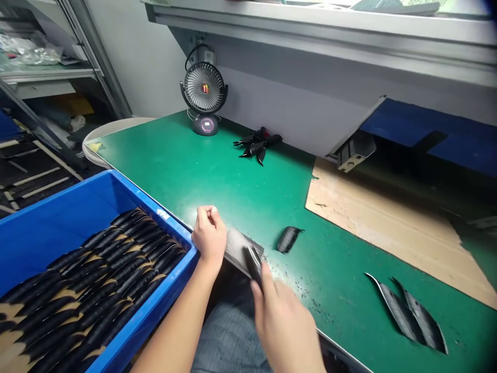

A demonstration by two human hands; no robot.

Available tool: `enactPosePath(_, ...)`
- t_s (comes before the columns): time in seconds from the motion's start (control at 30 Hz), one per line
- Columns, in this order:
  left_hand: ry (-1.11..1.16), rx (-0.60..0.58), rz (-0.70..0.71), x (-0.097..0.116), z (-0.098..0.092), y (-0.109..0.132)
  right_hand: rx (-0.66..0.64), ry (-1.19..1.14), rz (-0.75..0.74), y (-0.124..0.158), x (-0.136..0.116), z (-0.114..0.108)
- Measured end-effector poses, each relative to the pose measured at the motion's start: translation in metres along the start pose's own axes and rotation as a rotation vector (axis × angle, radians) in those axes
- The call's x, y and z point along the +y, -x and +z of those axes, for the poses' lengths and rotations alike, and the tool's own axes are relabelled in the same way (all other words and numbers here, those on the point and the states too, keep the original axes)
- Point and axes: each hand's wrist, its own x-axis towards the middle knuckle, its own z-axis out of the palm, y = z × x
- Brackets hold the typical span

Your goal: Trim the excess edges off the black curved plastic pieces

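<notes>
My right hand (285, 316) is closed round a glossy black curved piece (253, 264), which lies over a flat grey abrasive-looking sheet (236, 246) at the table's front edge. My left hand (209, 233) is a closed fist at the sheet's left end, beside the bin's corner; what it grips is hidden. Just beyond, a short black ribbed piece (288, 239) rests on the green table (166, 160). Two curved black shells (411, 311) lie at the right. Dark crumbs are scattered near my right hand.
At the left stands a blue bin (147, 199) with many black curved pieces layered on cardboard. A small fan (205, 93) and a cluster of black pointed pieces (258, 144) are at the back. A cardboard sheet (373, 217) lies under a metal bracket (355, 150) at the right.
</notes>
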Motion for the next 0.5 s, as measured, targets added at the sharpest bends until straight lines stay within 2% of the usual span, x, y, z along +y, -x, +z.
enactPosePath(0.03,0.001,-0.001,0.001,0.000,0.000,0.000,-0.032,-0.059,0.026,0.001,0.002,-0.002)
enactPosePath(0.1,0.005,-0.002,0.004,-0.001,0.001,0.000,-0.199,-0.125,0.156,-0.007,0.003,-0.005)
enactPosePath(0.17,0.007,-0.004,0.006,-0.001,0.000,0.000,-0.247,-0.145,0.193,-0.026,0.002,-0.006)
enactPosePath(0.27,0.004,-0.014,0.011,-0.001,0.000,0.000,-0.217,-0.173,0.192,-0.046,0.002,-0.006)
enactPosePath(0.33,-0.001,-0.013,0.009,-0.001,0.000,0.000,-0.156,-0.216,0.190,-0.039,0.004,-0.006)
enactPosePath(0.5,-0.031,-0.028,-0.003,0.000,0.000,0.000,-0.038,-0.283,0.198,0.010,0.009,-0.013)
